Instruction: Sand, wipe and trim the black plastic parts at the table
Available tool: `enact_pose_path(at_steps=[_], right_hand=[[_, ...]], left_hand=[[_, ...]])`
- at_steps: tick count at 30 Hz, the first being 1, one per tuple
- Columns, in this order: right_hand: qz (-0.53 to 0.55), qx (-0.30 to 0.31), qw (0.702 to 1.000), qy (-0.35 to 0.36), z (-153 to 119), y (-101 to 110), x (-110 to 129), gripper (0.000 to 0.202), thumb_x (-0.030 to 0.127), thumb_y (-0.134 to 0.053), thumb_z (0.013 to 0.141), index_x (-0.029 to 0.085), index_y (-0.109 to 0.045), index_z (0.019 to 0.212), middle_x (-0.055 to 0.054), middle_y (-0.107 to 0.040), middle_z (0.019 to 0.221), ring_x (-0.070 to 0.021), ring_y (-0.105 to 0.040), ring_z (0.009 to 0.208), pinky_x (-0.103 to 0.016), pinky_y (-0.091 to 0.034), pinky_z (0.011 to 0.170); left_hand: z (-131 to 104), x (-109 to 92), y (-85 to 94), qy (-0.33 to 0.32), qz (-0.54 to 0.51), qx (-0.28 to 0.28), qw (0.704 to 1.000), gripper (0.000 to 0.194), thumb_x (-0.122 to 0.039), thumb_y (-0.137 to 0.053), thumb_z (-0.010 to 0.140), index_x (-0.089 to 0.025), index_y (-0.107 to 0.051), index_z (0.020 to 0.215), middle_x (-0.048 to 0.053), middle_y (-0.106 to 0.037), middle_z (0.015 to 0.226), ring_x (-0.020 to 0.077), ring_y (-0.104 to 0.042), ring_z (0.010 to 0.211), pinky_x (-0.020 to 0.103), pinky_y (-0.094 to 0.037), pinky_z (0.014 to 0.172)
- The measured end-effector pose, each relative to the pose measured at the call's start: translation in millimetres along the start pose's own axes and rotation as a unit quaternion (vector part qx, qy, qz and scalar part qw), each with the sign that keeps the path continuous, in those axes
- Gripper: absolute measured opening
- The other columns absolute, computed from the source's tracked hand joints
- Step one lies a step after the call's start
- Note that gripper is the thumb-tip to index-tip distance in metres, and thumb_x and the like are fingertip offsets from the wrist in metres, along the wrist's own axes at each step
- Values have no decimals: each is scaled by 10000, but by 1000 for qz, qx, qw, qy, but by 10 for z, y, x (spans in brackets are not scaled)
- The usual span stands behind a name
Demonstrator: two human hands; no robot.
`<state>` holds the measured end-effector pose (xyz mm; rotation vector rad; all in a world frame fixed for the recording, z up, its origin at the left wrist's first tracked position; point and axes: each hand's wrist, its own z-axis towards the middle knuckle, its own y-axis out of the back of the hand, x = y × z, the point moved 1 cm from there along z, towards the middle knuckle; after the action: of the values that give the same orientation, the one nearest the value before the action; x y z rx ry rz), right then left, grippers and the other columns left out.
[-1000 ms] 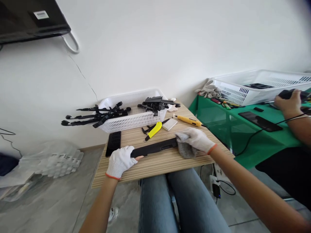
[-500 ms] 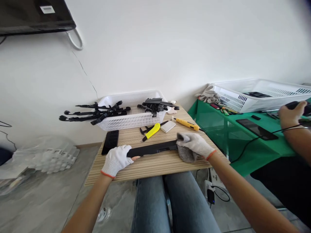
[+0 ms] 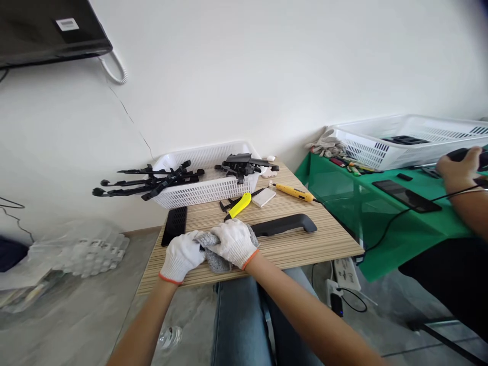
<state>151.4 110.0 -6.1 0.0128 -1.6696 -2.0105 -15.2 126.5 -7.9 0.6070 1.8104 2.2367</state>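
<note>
Across the table lies a long black plastic part [image 3: 282, 225] with a hooked right end. My left hand [image 3: 184, 256], in a white knitted glove with an orange cuff, grips its left end, which is mostly hidden. A grey cloth [image 3: 219, 262] is wrapped round the part close to the left hand. My right hand [image 3: 233, 242], gloved the same way, is closed on this cloth and presses it over the part. Just behind the right hand lies a yellow-handled knife [image 3: 241, 206], its near end partly covered.
A white basket [image 3: 202, 194] with several black parts, some overhanging its left rim, stands behind. On the table are a black phone [image 3: 174, 225], a small white box [image 3: 264, 197] and a yellow pen-like tool [image 3: 293, 192]. A co-worker's hand [image 3: 459, 170] is over the green table [image 3: 335, 195].
My right hand has slid the cloth leftward along the black part, from its right end to beside my left hand. The hooked right end is now uncovered. The view has shifted slightly.
</note>
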Motion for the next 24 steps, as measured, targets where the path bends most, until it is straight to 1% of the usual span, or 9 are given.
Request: enact_pose_path(at_steps=[3,6,8,11,13,15,18,20,24], right_hand=[[-12,-39,999,7,-178,79,-337,321,506,-650,885,241,-748,1038,-70,-744,1003,-260,-652,979,-381,-416,910],[-56,-91,993,-57,-471,279,-841,387,576,-595,911,222,-752,890,-81,-732,885,-265,-649,925,-385,-401,889],[-81,-113,985,-106,-674,434,-1171,426,597,-572,918,213,-751,879,-87,-735,885,-269,-651,928,-378,-399,877],[-94,-118,960,-235,-896,606,-1564,453,585,-532,934,193,-760,911,-111,-747,901,-279,-673,902,-360,-420,798],[-88,-100,935,-329,-958,653,-1717,497,586,-479,952,180,-764,957,-134,-753,926,-294,-690,902,-351,-426,745],[-74,-69,916,-387,-953,655,-1772,537,583,-419,974,173,-766,995,-148,-755,935,-302,-698,916,-345,-421,719],[-83,-61,905,-412,-892,627,-1715,545,525,-358,1010,158,-760,1003,-161,-746,934,-301,-691,899,-354,-406,717],[-128,-93,915,-372,-854,595,-1617,498,482,-377,1012,151,-748,978,-167,-735,950,-301,-668,893,-374,-400,765],[-178,-132,957,-186,-743,439,-1263,390,442,-458,991,180,-700,834,-117,-704,865,-280,-599,913,-435,-326,984]], left_hand=[[10,-22,6,-40,15,3,999,315,-470,-573,835,-198,-725,871,115,-747,831,288,-716,755,336,-429,594],[18,-29,1,-59,26,-16,998,443,-565,-495,907,-185,-715,846,124,-719,762,276,-701,707,325,-371,549],[22,-27,-8,-65,24,-29,997,499,-609,-465,920,-183,-712,835,123,-707,741,267,-691,684,316,-341,535],[28,-18,-30,-60,16,-36,997,560,-655,-426,924,-179,-710,838,124,-705,740,261,-684,660,310,-295,513],[32,-10,-48,-48,11,-35,998,594,-677,-399,921,-176,-711,856,126,-710,748,262,-684,648,308,-267,500],[35,-1,-65,-38,4,-35,999,619,-692,-377,919,-173,-711,870,126,-715,756,264,-684,642,306,-250,491],[34,14,-78,-33,-3,-38,999,623,-689,-362,924,-171,-705,871,122,-716,763,261,-684,645,301,-257,490],[28,17,-74,-34,-4,-39,999,611,-680,-366,926,-173,-699,854,116,-710,752,251,-679,636,295,-270,490],[25,-4,-68,-46,-12,-37,998,567,-655,-397,924,-177,-685,823,107,-689,718,240,-670,619,286,-308,487]])
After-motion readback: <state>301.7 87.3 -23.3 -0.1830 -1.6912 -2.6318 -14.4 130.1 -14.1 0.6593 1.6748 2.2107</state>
